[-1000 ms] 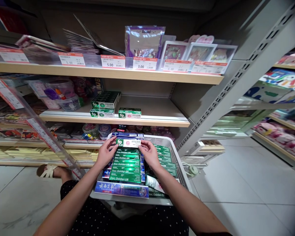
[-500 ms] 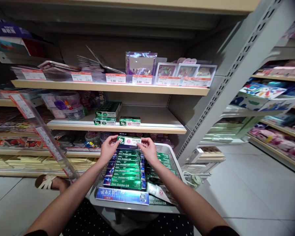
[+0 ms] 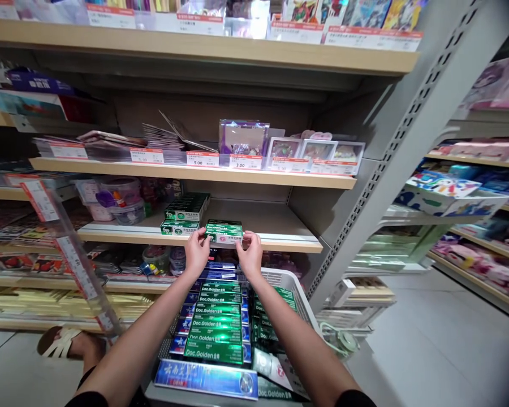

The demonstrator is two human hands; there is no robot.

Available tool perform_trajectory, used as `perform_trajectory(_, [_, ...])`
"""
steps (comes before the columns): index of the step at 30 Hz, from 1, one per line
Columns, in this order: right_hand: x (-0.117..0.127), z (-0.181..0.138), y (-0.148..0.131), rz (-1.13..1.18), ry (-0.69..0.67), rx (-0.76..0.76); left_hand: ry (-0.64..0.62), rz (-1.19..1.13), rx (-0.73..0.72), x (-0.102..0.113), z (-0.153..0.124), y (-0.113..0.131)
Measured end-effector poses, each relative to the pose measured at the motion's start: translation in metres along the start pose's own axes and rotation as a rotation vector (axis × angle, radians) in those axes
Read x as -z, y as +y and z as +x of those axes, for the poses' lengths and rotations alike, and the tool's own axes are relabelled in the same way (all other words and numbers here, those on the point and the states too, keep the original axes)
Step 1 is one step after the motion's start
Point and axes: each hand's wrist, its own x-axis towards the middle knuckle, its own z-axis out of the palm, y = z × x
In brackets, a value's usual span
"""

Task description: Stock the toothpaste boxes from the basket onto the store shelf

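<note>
A green-and-white toothpaste box (image 3: 224,236) is held level at the shelf's front edge, its ends between my two hands. My left hand (image 3: 198,251) pinches the left end with thumb and fingers. On the right end, my right hand (image 3: 250,251) grips in the same way. Directly behind the held box, another green box (image 3: 224,224) is partly hidden on the shelf. To the left stand stacked green boxes (image 3: 186,206). Below my wrists is a grey basket (image 3: 299,282) full of green Doc.Golden boxes (image 3: 216,322) and blue boxes, with a long blue box (image 3: 206,379) across its near end.
The shelf board (image 3: 271,232) runs below an upper shelf (image 3: 195,168) of price-tagged packets. Clear plastic tubs (image 3: 127,198) stand left of the stacks. A slotted metal upright (image 3: 398,147) rises at right. Another person's foot (image 3: 61,343) is on the floor at lower left.
Both hands have carried the toothpaste box from above the basket forward to the shelf edge, before the right-hand box. The view has tilted up, showing a higher shelf.
</note>
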Motion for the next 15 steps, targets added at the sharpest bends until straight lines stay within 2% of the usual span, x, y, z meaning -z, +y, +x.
perform_trajectory(7, [-0.004,0.018,0.008,-0.060,-0.092,-0.014,-0.057,0.111,-0.019,-0.002,0.014,0.004])
perform_trajectory(15, [-0.013,0.031,0.021,-0.086,-0.081,-0.048,-0.030,0.176,-0.075,-0.014,0.024,-0.008])
